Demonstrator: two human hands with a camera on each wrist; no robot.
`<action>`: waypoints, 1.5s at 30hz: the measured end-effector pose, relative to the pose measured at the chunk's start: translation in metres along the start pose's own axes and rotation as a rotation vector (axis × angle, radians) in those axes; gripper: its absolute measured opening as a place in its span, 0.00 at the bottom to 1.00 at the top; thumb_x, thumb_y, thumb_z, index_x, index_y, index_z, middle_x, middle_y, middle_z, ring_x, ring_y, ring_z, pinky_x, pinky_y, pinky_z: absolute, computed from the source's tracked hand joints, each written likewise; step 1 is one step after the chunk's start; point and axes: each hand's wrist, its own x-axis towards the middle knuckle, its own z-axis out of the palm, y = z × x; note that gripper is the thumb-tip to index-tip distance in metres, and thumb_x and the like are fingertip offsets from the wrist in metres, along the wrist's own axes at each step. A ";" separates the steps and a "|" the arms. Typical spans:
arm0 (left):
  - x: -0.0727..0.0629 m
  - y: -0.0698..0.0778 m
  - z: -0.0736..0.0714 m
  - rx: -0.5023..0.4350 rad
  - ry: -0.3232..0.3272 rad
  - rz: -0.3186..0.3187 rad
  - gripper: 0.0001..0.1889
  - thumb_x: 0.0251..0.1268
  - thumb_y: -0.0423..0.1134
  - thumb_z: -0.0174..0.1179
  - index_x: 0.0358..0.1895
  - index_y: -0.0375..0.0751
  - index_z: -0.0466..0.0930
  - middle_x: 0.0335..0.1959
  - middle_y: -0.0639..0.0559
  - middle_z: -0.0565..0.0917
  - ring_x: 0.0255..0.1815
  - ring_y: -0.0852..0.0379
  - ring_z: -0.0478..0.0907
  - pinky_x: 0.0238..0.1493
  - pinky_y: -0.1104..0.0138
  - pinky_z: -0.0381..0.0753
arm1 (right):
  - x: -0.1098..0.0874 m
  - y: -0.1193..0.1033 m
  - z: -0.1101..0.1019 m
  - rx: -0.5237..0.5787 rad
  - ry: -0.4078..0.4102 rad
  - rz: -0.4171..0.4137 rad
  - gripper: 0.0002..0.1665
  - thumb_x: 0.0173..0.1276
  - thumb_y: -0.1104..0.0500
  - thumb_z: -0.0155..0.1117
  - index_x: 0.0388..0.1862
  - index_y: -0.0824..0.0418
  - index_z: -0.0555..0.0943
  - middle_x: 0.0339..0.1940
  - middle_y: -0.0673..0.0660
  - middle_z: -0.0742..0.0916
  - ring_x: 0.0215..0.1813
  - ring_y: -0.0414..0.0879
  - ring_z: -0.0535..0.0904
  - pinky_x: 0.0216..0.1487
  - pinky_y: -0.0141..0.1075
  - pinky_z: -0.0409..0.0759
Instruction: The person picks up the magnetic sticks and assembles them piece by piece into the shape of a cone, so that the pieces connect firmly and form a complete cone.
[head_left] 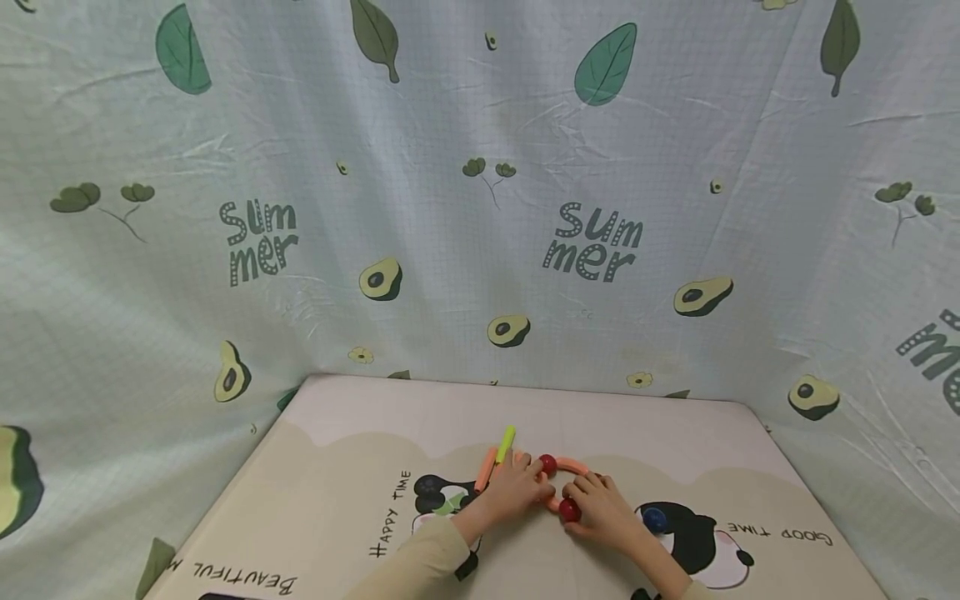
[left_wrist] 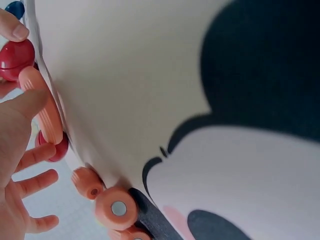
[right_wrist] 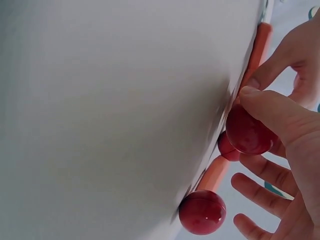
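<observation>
My left hand [head_left: 512,490] pinches a curved orange magnetic stick [left_wrist: 46,107], its thumb lying along it and the other fingers spread. That stick links two red balls. My right hand [head_left: 602,510] grips the nearer red ball [right_wrist: 248,129] between thumb and fingers. At the stick's other end is a second red ball [head_left: 548,464], close to the left fingertips. From there another curved orange stick [head_left: 572,465] runs to the right, toward a third red ball [right_wrist: 202,212]. In the head view the right fingers mostly hide that third ball.
Left of the hands lie a straight orange stick [head_left: 486,469] and a yellow-green stick [head_left: 506,444]. A blue ball [head_left: 655,520] sits right of the right wrist. Orange pieces with silver ends [left_wrist: 117,208] show in the left wrist view. A printed curtain [head_left: 450,208] hangs behind the table.
</observation>
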 end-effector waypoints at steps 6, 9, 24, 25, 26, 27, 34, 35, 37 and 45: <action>0.000 0.004 -0.002 -0.019 -0.028 0.005 0.09 0.57 0.56 0.52 0.40 0.69 0.77 0.42 0.55 0.77 0.43 0.54 0.73 0.49 0.47 0.70 | -0.002 -0.001 0.000 0.021 -0.026 -0.004 0.23 0.46 0.42 0.68 0.37 0.52 0.74 0.33 0.45 0.77 0.45 0.44 0.70 0.45 0.48 0.68; 0.000 0.005 -0.004 -0.015 -0.033 0.007 0.08 0.58 0.56 0.51 0.39 0.69 0.77 0.43 0.53 0.77 0.45 0.53 0.74 0.49 0.46 0.70 | -0.002 0.000 -0.004 0.036 -0.033 -0.007 0.22 0.47 0.43 0.67 0.38 0.52 0.76 0.34 0.45 0.78 0.46 0.44 0.70 0.45 0.49 0.68; 0.000 0.007 -0.005 -0.103 -0.110 -0.014 0.20 0.51 0.69 0.46 0.39 0.64 0.78 0.41 0.55 0.75 0.45 0.55 0.69 0.53 0.44 0.65 | -0.007 0.031 -0.019 -0.014 0.051 0.227 0.21 0.47 0.55 0.70 0.43 0.51 0.77 0.41 0.51 0.79 0.45 0.49 0.71 0.42 0.49 0.68; 0.001 0.007 -0.005 -0.106 -0.106 -0.016 0.20 0.51 0.69 0.46 0.37 0.64 0.78 0.41 0.55 0.75 0.45 0.55 0.68 0.52 0.44 0.65 | -0.008 0.032 -0.020 -0.007 0.034 0.230 0.21 0.47 0.55 0.70 0.42 0.50 0.77 0.41 0.50 0.79 0.44 0.48 0.71 0.42 0.49 0.67; 0.001 0.007 -0.005 -0.104 -0.099 -0.016 0.20 0.50 0.69 0.46 0.36 0.64 0.78 0.41 0.55 0.75 0.45 0.55 0.69 0.52 0.43 0.65 | -0.008 0.032 -0.020 0.001 0.018 0.233 0.20 0.47 0.55 0.70 0.42 0.50 0.78 0.40 0.49 0.79 0.43 0.47 0.71 0.41 0.48 0.67; 0.001 0.007 -0.004 -0.096 -0.091 -0.017 0.20 0.50 0.70 0.46 0.35 0.65 0.78 0.41 0.55 0.75 0.45 0.55 0.69 0.52 0.43 0.66 | -0.009 0.032 -0.020 0.004 0.003 0.234 0.19 0.47 0.55 0.70 0.41 0.50 0.78 0.39 0.49 0.80 0.43 0.46 0.70 0.41 0.48 0.67; 0.001 0.006 -0.006 -0.095 -0.076 -0.018 0.20 0.50 0.70 0.46 0.33 0.65 0.78 0.40 0.56 0.76 0.43 0.55 0.69 0.51 0.42 0.66 | -0.011 0.030 -0.020 0.035 -0.022 0.260 0.15 0.45 0.58 0.71 0.35 0.50 0.80 0.34 0.46 0.78 0.40 0.44 0.69 0.37 0.44 0.65; 0.002 0.006 -0.006 -0.094 -0.075 -0.015 0.20 0.50 0.70 0.46 0.33 0.65 0.78 0.40 0.57 0.76 0.43 0.55 0.70 0.51 0.42 0.66 | -0.011 0.030 -0.020 0.034 -0.023 0.266 0.15 0.45 0.58 0.71 0.34 0.50 0.80 0.33 0.46 0.78 0.39 0.44 0.69 0.37 0.43 0.65; 0.002 0.005 -0.006 -0.094 -0.076 -0.004 0.20 0.51 0.70 0.46 0.35 0.64 0.77 0.40 0.57 0.76 0.43 0.56 0.69 0.50 0.42 0.66 | -0.012 0.030 -0.019 0.034 -0.027 0.276 0.15 0.45 0.58 0.71 0.34 0.50 0.79 0.32 0.45 0.78 0.39 0.43 0.69 0.37 0.43 0.65; 0.001 0.000 -0.008 -0.112 -0.073 0.019 0.19 0.53 0.66 0.49 0.42 0.62 0.74 0.41 0.58 0.76 0.42 0.57 0.68 0.49 0.43 0.67 | -0.014 0.031 -0.018 0.030 -0.033 0.290 0.15 0.45 0.58 0.71 0.33 0.50 0.79 0.30 0.45 0.77 0.37 0.43 0.69 0.37 0.43 0.66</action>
